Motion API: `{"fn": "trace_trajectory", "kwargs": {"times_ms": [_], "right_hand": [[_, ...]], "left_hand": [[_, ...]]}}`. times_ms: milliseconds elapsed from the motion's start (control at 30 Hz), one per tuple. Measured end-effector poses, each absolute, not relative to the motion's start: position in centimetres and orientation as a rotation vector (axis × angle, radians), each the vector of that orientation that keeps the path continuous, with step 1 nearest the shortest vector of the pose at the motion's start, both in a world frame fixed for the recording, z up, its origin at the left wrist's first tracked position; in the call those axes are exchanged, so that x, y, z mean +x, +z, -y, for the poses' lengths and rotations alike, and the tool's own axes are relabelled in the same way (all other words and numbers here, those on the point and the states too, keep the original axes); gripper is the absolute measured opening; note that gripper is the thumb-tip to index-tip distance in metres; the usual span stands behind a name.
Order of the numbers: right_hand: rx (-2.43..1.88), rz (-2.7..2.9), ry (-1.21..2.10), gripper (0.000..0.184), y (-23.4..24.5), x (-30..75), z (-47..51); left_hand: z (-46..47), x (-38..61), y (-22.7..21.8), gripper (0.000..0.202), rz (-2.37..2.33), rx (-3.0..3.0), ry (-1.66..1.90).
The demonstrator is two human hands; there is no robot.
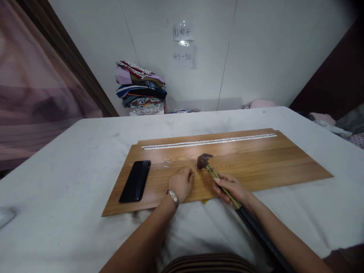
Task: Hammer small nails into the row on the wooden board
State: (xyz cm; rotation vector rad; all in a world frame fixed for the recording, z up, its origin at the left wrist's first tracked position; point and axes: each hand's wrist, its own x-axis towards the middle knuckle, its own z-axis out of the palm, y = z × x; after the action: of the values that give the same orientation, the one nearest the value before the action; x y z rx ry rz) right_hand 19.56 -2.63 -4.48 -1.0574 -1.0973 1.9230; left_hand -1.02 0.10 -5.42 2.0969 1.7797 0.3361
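Observation:
A long wooden board [256,163] lies on the white-covered table [71,151]. My right hand [231,188] is closed round the handle of a hammer [205,161], whose dark head rests on the board just right of my left hand. My left hand [182,182], with a wristwatch, rests on the board with its fingers curled and pinched together; what they hold is too small to make out. A few small nails [167,163] lie on the board beyond my left hand. A row of small holes or nail points runs to the right of the hammer head.
A black phone [135,181] lies on the board's left end. A shiny metal strip [209,141] runs along the board's far edge. A stack of folded clothes [140,89] stands against the wall behind the table. Paper notes hang on the wall.

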Motion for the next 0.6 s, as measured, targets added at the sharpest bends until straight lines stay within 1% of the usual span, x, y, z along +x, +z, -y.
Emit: {"fn": "trace_trajectory", "kwargs": {"times_ms": [600], "right_hand": [[-1.024,1.064,1.920,0.035,-4.12,19.38,2.71]], "left_hand": [[-0.07,-1.06,-5.67,0.016,-1.793,2.110,0.335]]}}
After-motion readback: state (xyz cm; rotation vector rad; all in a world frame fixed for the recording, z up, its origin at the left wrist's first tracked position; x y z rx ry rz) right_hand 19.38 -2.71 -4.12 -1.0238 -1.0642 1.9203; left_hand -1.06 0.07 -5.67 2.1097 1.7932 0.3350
